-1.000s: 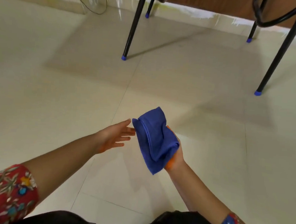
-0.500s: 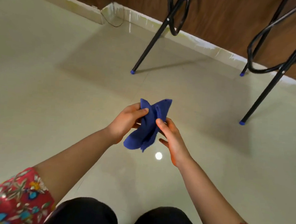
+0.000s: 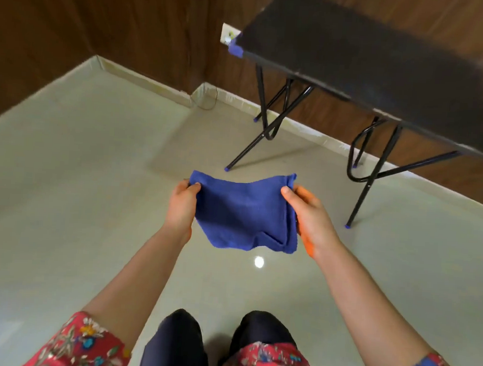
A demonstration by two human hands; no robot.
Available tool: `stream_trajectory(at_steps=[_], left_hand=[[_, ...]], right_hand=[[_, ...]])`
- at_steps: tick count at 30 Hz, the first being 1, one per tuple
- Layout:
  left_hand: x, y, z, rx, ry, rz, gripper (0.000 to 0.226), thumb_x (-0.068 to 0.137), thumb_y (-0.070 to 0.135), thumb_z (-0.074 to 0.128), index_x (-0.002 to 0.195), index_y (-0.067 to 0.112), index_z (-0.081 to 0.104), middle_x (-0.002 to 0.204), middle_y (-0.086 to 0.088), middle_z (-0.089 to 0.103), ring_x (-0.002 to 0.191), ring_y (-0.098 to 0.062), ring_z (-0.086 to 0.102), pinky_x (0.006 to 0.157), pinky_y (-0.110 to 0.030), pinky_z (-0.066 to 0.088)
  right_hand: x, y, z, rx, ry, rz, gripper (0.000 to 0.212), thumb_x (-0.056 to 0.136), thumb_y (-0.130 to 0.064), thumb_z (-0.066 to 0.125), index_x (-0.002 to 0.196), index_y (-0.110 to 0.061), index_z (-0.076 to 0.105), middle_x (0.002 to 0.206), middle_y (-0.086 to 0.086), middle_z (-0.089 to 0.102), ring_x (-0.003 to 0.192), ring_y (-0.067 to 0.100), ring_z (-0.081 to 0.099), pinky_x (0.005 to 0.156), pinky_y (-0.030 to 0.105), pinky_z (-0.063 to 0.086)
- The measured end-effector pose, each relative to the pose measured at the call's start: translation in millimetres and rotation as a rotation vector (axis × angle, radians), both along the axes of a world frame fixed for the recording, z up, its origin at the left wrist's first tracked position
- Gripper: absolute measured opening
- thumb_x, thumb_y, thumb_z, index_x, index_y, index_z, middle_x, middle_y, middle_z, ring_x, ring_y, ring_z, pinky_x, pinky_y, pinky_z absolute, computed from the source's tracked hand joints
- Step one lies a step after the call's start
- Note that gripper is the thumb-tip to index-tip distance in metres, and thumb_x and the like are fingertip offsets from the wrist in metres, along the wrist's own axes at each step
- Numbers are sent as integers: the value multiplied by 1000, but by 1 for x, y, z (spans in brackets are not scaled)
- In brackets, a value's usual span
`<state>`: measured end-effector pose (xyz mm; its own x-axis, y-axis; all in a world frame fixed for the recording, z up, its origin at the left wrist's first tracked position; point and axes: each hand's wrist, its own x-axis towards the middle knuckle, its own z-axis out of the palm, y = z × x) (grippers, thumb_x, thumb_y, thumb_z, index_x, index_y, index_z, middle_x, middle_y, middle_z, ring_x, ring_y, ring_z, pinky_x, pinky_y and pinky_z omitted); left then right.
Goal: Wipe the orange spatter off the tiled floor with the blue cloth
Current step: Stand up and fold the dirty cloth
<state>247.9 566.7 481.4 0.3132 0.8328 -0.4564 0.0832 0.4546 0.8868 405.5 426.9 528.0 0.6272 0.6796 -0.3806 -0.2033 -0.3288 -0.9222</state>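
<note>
Blue cloth (image 3: 244,214) stretched open in the air above the tiled floor (image 3: 78,201), left hand (image 3: 181,204) pinching its 10 o'clock corner, right hand (image 3: 310,215) pinching its 2 o'clock corner, orange smear (image 3: 307,245) on right palm edge, black table (image 3: 383,64) at 1 o'clock.

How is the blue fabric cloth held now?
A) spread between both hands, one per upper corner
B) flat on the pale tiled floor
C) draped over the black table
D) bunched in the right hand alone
A: the left hand and right hand each pinch an upper corner of the blue fabric cloth, spread in the air above the pale tiled floor.
</note>
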Motion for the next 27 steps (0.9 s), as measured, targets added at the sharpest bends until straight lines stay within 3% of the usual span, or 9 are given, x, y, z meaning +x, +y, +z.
stream_trajectory(at_steps=[4,7,9,11,14,17,23,27], left_hand=[[-14,-14,98,-33,-65,-72,16,97,15,42,90,19,56,87,4,60,90,-19,54,77,-30,45],[-24,-21,161,81,-176,-175,16,100,16,42,104,18,57,101,2,65,92,-16,60,80,-31,49],[-23,-22,199,176,-247,-253,16,101,18,43,106,18,58,102,2,66,89,-13,62,76,-29,52],[-17,-23,222,230,-224,-299,13,100,21,46,99,19,59,91,5,66,81,-11,61,70,-27,52],[-3,-22,240,326,-75,-421,13,98,21,51,93,12,58,75,6,61,68,-8,54,61,-25,41],[3,-23,248,356,-17,-511,22,97,21,52,103,1,58,89,-4,63,78,-11,57,71,-26,42],[12,-20,245,260,-6,-506,13,98,19,50,102,13,61,92,-2,64,85,-19,57,74,-30,47],[17,-25,243,130,-112,-474,26,100,12,41,117,19,59,112,-1,64,99,-18,62,87,-33,50]], right_hand=[[-13,-18,109,66,-66,-42,14,97,-20,57,85,-16,63,85,-3,64,82,12,59,80,31,48],[-7,-39,166,122,-19,-81,12,96,-23,57,88,-17,64,90,-2,66,86,14,61,87,36,48],[1,-56,192,183,55,-103,13,93,-32,60,95,-21,66,98,-5,71,93,14,66,90,37,50],[-2,-70,202,78,57,-25,25,89,-41,64,107,-25,65,110,-6,72,99,13,68,84,34,54],[-16,-85,198,-55,21,-1,23,91,-28,65,113,-23,64,107,-2,73,100,17,68,71,27,55],[-26,-95,201,-21,41,-140,15,96,-28,59,108,-24,65,97,-8,74,96,16,68,73,28,53],[-25,-99,228,51,32,-230,26,97,-51,45,105,-36,64,109,-13,70,104,9,64,90,31,48],[-24,-89,246,209,213,-234,31,102,-38,41,105,-22,68,96,-6,76,94,10,70,84,27,50]])
